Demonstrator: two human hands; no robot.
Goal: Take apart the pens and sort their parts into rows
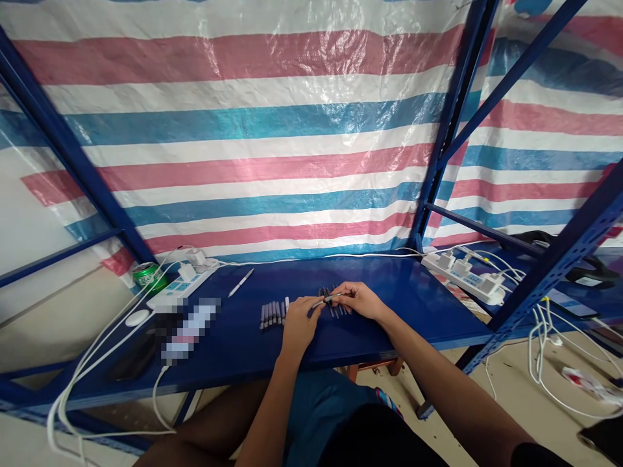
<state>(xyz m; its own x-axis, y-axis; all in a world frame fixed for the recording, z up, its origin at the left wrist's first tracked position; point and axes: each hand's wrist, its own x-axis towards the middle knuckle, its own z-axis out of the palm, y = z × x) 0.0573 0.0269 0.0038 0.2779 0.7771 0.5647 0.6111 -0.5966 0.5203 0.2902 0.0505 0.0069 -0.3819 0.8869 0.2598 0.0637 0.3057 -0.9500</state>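
Observation:
My left hand (300, 321) and my right hand (361, 299) are close together over the blue table. Between them runs a slim pen (325, 300), nearly level, dark in the middle with a pale tip toward the right. The fingers of my left hand pinch its left end, and my right fingertips close on its right end. Just left of my left hand lies a neat row of several short greyish pieces like pen caps (272, 314). Under and behind my right hand, several thin dark pen-like sticks (333, 310) lie side by side, partly hidden by the fingers.
A white pen (241, 283) lies further back on the table (389, 344). At left are a green can (149, 277), a power strip (180, 287), cables and a blurred phone (192, 327). Another power strip (462, 277) sits at right by blue metal posts (433, 168).

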